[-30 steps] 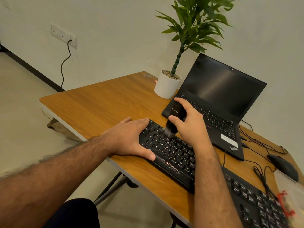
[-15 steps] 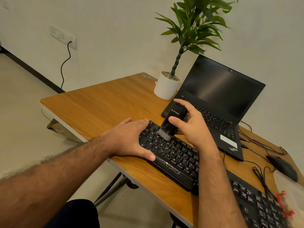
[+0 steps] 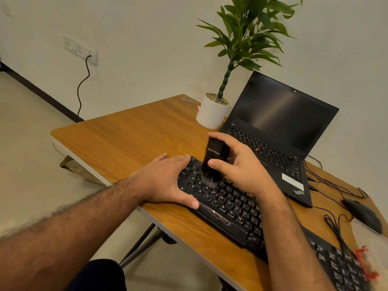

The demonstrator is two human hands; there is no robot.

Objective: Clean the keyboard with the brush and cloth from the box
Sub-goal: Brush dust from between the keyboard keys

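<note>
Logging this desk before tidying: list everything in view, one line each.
keyboard: one, black, near table edge, under both hands
brush: one, black, upright, bristles on keys
laptop: one, black, open, behind keyboard
plant: one, green in white pot, left of laptop
mouse: one, black, right side
cables: several, black, right side
plastic bag: one, clear, right edge
table: one, wooden
wall socket: one, white, cord plugged in
left hand: flat on keyboard's left end
right hand: grips brush
</note>
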